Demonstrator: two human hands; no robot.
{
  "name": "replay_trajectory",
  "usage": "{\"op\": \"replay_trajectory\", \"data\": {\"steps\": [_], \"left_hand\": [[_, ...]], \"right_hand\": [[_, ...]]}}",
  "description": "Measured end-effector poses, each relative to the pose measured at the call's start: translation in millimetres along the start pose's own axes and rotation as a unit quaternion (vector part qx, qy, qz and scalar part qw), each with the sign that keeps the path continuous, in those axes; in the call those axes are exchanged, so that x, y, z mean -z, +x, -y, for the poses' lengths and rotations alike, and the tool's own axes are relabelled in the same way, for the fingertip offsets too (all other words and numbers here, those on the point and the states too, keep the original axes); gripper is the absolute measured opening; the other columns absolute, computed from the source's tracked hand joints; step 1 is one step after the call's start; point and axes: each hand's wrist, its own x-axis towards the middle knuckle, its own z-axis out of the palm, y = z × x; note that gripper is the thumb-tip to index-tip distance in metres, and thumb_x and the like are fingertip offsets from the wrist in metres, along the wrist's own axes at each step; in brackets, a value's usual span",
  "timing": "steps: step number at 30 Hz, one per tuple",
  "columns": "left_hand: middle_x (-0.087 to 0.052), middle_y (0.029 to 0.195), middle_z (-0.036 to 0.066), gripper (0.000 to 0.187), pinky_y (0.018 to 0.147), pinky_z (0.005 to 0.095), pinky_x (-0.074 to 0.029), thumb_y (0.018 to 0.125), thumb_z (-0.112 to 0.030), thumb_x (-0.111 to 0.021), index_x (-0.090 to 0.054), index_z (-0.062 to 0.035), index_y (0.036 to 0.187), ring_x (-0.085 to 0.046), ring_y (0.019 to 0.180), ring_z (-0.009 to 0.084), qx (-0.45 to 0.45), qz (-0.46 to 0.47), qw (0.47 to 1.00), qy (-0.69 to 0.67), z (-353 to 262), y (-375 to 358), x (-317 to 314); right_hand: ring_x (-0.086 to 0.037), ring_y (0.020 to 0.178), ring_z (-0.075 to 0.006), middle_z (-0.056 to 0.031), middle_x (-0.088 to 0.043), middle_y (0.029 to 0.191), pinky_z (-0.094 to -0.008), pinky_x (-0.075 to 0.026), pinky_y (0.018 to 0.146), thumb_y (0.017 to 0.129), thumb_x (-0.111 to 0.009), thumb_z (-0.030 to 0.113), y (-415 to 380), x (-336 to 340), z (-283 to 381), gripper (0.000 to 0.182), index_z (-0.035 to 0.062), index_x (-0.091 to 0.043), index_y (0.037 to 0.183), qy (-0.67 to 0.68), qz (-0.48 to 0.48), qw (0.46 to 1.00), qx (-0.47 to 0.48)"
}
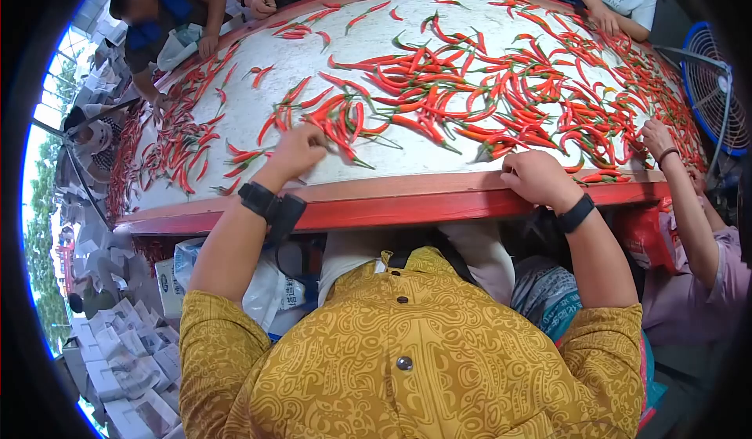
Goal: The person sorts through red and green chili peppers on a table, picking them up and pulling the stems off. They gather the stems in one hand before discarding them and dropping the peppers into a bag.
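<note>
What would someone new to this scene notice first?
The red chili peppers spread over the big pale table would likely grab the eye, thickest at its middle and right. Next comes the wearer's gold patterned shirt, filling the bottom centre. The blue-rimmed fan stands out at the far right.

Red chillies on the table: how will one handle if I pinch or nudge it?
A red chilli looks slim, so probably light. Its shiny skin may slip between fingertips. The tapered shape will likely swivel rather than roll straight.
</note>
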Motion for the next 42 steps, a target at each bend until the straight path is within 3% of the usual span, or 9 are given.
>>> {"op": "replay_trajectory", "data": {"steps": [6,10,15,17,18,20,31,36,42], "left_hand": [[-0.062,0.078,0.006,0.012,0.066,0.0280,-0.049,0.073,-0.008,-0.064,-0.061,-0.0020,0.084,-0.061,0.073,0.0141,-0.044,-0.238,0.964,-0.106,-52,23,-14],[-0.061,0.098,0.008,0.013,0.076,0.0270,-0.049,0.073,0.000,-0.060,-0.054,-0.0018,0.085,-0.058,0.088,0.0120,-0.148,-0.045,0.977,-0.148,-106,17,-67],[-0.062,0.097,0.014,0.012,0.086,0.0393,-0.045,0.069,-0.009,-0.064,-0.057,-0.0051,0.078,-0.059,0.093,0.0320,-0.322,-0.111,0.940,0.004,-152,34,-133],[-0.062,0.093,0.013,0.012,0.082,0.0399,-0.045,0.068,-0.009,-0.063,-0.057,-0.0056,0.078,-0.059,0.090,0.0319,-0.277,-0.131,0.952,0.020,-156,49,-138],[-0.061,0.088,0.013,0.012,0.079,0.0404,-0.046,0.067,-0.010,-0.063,-0.056,-0.0060,0.077,-0.058,0.087,0.0317,-0.235,-0.150,0.960,0.030,-153,56,-133],[-0.058,0.080,0.013,0.013,0.074,0.0407,-0.046,0.064,-0.012,-0.063,-0.055,-0.0068,0.073,-0.057,0.082,0.0314,-0.177,-0.177,0.968,0.018,-136,67,-130],[-0.059,0.095,0.018,0.012,0.082,0.0412,-0.044,0.068,-0.010,-0.062,-0.057,-0.0036,0.077,-0.055,0.098,0.0331,-0.134,-0.189,0.972,0.036,-163,95,-144],[-0.062,0.082,0.017,0.010,0.072,0.0417,-0.047,0.068,-0.009,-0.058,-0.063,-0.0027,0.075,-0.059,0.083,0.0325,0.038,-0.235,0.970,0.047,-180,118,-143],[-0.063,0.096,0.015,0.009,0.082,0.0410,-0.046,0.071,-0.007,-0.062,-0.055,-0.0040,0.077,-0.059,0.090,0.0334,-0.162,-0.204,0.962,-0.080,-260,93,-169]], "right_hand": [[-0.050,0.110,-0.0327,-0.0115,-0.056,0.118,-0.0414,-0.042,0.095,0.077,-0.057,0.015,31,-14,-36,0.028,0.0117,-0.065,0.105,-0.023,-0.158,0.969,0.191],[-0.049,0.113,-0.0330,-0.0116,-0.054,0.123,-0.0421,-0.043,0.095,0.077,-0.055,0.012,59,11,-17,0.031,0.0081,-0.063,0.107,0.052,-0.106,0.976,0.181],[-0.050,0.114,-0.0337,-0.0139,-0.056,0.121,-0.0422,-0.043,0.093,0.080,-0.052,0.016,124,-6,-39,0.036,0.0075,-0.056,0.115,-0.076,-0.229,0.961,0.137],[-0.048,0.117,-0.0333,-0.0139,-0.056,0.121,-0.0434,-0.043,0.093,0.079,-0.053,0.020,149,-4,-26,0.038,0.0106,-0.056,0.116,-0.007,0.011,0.998,0.065],[-0.052,0.112,-0.0345,-0.0128,-0.057,0.120,-0.0455,-0.045,0.090,0.079,-0.053,0.022,145,-22,-29,0.037,0.0122,-0.056,0.115,-0.032,-0.128,0.983,0.125],[-0.055,0.107,-0.0347,-0.0114,-0.059,0.116,-0.0470,-0.045,0.088,0.079,-0.051,0.019,146,0,-35,0.031,0.0104,-0.061,0.107,-0.006,0.034,0.992,0.125],[-0.033,0.129,-0.0395,-0.0177,-0.037,0.140,-0.0505,-0.035,0.102,0.079,-0.059,0.027,56,44,-115,0.053,0.0073,-0.048,0.128,-0.107,-0.121,0.983,-0.091],[-0.039,0.127,-0.0343,-0.0213,-0.045,0.133,-0.0451,-0.030,0.106,0.079,-0.065,0.027,56,19,-153,0.058,0.0026,-0.046,0.128,0.057,-0.113,0.979,0.162],[-0.025,0.135,-0.0360,-0.0139,-0.035,0.143,-0.0543,-0.029,0.104,0.079,-0.063,0.029,-6,41,-130,0.055,0.0094,-0.048,0.128,-0.033,-0.050,0.985,0.160]]}}
